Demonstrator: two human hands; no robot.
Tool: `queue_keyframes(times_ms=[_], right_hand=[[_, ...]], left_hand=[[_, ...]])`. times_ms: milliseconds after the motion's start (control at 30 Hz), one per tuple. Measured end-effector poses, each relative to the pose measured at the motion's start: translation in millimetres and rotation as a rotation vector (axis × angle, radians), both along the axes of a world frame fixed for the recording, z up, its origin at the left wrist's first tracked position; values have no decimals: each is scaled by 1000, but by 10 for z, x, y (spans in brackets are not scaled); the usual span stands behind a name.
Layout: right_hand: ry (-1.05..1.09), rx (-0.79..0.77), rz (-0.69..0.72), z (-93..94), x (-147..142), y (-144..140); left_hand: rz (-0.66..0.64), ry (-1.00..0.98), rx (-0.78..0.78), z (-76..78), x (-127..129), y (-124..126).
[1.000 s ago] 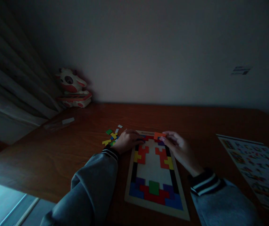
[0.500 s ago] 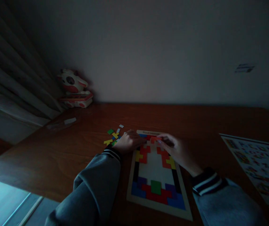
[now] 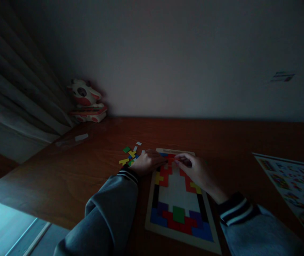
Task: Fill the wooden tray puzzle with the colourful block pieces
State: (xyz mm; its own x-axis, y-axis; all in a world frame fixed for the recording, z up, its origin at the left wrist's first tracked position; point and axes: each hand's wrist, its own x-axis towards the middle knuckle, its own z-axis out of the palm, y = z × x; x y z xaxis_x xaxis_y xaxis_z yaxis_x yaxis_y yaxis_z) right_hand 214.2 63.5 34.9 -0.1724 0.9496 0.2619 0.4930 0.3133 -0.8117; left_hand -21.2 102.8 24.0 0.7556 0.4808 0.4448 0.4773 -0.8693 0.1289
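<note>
A wooden block-puzzle board [image 3: 182,239] lies on the table, with coloured pieces fitted round its edges and a bare pale middle. My left hand [image 3: 148,161] rests flat across its upper left edge, fingers stretched towards the top pieces. At the top of the board, the thumb and fingers of my right hand [image 3: 194,170] pinch a red puzzle piece [image 3: 171,159], partly hidden by the fingertips. A green square piece [image 3: 178,214] sits among red, blue and purple ones at the near end. Loose pieces [image 3: 132,154] in yellow, green, blue and white lie left of my left hand.
A printed sheet [image 3: 290,188] with small colourful pictures lies at the right. At the back left stands a cow-shaped toy [image 3: 86,101] by the curtain [image 3: 16,81]. A clear plastic wrapper [image 3: 72,140] with a white label is on the table's left side.
My right hand has shifted slightly left and lowered the red piece to the top of the board. My left hand stays in about the same place; the view has turned slightly.
</note>
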Motion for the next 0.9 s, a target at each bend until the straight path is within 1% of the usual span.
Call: queue_keyframes(times_ms=[133, 267, 367, 500, 633, 767, 900], right_hand=[[33, 30, -66, 57, 30, -24], [44, 34, -111, 48, 61, -20], [43, 34, -116, 38, 70, -15], [44, 34, -120, 41, 70, -11], [29, 33, -119, 62, 68, -23], [23, 61, -106, 77, 57, -38], [30, 53, -95, 59, 44, -34]], left_hand=[[3, -35, -38, 19, 24, -23], [111, -140, -117, 54, 65, -36], [191, -153, -156, 59, 75, -38], [242, -164, -194, 32, 63, -37], [237, -168, -184, 4, 54, -30], [170, -125, -106, 4, 54, -29], [104, -96, -23, 27, 54, -44]])
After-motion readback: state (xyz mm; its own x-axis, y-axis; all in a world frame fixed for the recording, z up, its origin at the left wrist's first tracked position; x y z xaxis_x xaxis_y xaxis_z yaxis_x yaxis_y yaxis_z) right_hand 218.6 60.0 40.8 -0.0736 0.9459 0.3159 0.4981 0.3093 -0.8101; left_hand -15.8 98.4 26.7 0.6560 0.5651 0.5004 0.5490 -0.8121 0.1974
